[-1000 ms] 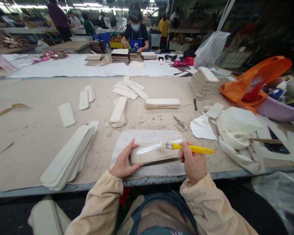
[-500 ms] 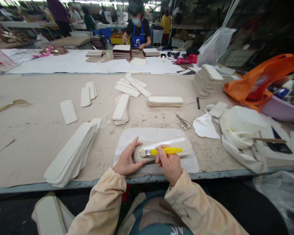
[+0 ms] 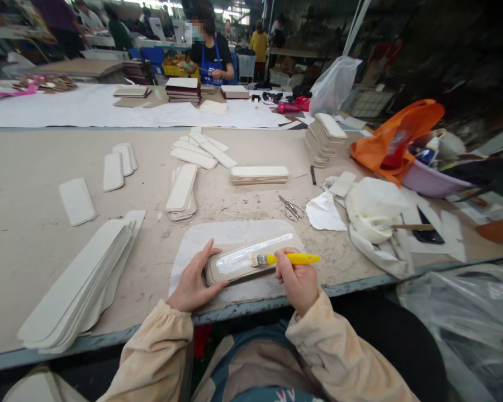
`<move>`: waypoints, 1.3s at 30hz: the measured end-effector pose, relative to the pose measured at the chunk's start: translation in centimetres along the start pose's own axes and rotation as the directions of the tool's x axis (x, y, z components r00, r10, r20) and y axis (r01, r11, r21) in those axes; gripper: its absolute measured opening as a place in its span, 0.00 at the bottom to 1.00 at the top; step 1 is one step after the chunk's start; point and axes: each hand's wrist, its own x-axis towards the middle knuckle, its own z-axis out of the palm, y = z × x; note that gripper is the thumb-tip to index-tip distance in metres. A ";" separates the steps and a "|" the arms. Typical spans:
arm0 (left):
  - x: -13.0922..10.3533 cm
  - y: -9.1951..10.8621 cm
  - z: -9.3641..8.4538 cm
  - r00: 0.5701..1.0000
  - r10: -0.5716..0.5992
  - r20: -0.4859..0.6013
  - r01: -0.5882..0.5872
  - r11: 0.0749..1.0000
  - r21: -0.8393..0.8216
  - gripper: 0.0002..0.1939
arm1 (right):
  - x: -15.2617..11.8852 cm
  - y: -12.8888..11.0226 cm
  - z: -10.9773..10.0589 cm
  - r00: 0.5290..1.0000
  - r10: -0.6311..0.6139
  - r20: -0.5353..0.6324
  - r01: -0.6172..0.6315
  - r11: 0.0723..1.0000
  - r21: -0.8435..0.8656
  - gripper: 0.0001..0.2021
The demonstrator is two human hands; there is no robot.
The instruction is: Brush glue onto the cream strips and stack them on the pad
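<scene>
Two grasps: panel stack (image 3: 225,276) in left hand (image 3: 194,283), brush (image 3: 270,259) in right hand (image 3: 298,283). Brace firmly; spread wet coating (image 3: 240,257) evenly to the edges.

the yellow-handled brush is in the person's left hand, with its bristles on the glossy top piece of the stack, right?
Not quite: the head view shows the yellow-handled brush in the right hand. Its bristles are indeed on the glossy top piece of the stack.
</scene>
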 end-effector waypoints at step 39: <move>-0.1 0.1 0.3 1.000 0.015 -0.010 -0.016 0.998 -0.062 0.53 | 0.0 -2.5 2.8 0.989 0.115 0.094 -0.137 0.950 0.279 0.14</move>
